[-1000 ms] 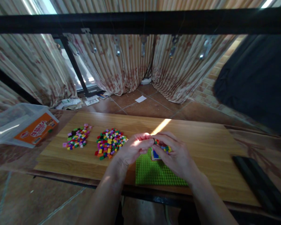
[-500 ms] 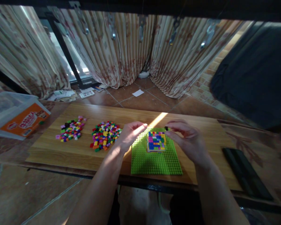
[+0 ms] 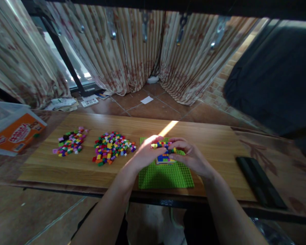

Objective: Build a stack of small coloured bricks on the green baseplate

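Observation:
A low square stack of multicoloured toy bricks sits on the green studded baseplate. My left hand is closed about the stack's left side, its thumb over the top and its fingers at the back. Over the right part of the stack is my right hand, pinching a small dark toy brick between thumb and fingers at the top surface. Whether that brick touches the studs I cannot tell. Both hands hide much of the stack's top.
Left of the baseplate, a pile of loose bricks and a smaller pile lie on the wooden table. A clear plastic box with an orange label stands at the far left. A long black object lies at the right.
Both hands have come inward over the stack. My left hand, apart from it before, now rests around its left side. The dark brick has moved left and down with my right hand.

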The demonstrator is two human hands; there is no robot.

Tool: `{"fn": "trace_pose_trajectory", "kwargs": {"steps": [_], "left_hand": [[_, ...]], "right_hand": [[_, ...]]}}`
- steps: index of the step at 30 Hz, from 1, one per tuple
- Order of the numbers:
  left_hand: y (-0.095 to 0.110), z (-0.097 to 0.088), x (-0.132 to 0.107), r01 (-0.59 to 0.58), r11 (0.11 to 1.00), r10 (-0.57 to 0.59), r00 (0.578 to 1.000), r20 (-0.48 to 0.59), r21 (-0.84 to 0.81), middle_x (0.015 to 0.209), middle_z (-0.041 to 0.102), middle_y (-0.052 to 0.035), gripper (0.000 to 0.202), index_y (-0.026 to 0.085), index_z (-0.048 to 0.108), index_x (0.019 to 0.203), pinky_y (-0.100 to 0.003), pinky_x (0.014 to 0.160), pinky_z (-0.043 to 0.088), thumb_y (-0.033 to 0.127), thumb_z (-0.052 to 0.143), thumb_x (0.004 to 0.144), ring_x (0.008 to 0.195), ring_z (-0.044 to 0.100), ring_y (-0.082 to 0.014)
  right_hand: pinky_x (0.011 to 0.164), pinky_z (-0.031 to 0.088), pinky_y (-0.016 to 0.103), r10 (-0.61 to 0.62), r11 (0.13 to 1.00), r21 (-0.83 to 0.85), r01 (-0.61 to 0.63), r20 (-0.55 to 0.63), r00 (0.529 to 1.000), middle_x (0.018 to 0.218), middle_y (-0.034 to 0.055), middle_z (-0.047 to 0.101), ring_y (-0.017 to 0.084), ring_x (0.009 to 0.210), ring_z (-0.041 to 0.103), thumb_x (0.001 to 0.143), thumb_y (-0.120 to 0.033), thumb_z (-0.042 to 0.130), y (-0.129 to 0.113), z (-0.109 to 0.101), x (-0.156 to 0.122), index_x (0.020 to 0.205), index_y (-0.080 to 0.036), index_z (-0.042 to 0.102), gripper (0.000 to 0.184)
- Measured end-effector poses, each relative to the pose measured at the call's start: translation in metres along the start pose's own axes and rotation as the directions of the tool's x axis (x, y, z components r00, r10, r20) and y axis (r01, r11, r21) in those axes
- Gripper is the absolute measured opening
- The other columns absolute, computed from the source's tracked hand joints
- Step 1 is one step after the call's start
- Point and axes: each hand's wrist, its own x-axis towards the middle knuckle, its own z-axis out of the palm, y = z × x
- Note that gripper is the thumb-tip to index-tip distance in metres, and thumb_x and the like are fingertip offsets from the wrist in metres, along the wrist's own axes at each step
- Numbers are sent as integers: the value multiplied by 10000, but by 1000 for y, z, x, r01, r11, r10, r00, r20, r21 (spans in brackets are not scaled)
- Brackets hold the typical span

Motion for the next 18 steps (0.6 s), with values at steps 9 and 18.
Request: {"fn": "trace_pose_trajectory", "kwargs": {"steps": [9,18], "left_hand": [[-1,11,1,-18,983,22,1000,-21,182,992,686,-69,397,153,660,1095,-309,759,501,209,675,702,840,631,-183],[-6,12,3,-25,980,35,998,-44,199,996,682,-79,414,157,658,1113,-329,754,507,231,686,707,805,626,-181]], "right_hand": [[992,460,451,-2,1000,-18,2,-31,1000,1171,22,612,215,1118,593,721,-269,749,2,-2,0,908,-286,721,190],[891,531,409,115,974,201,-103,-48,992,1101,29,678,206,1037,633,747,-319,732,-4,-2,1,953,-272,711,213]]}}
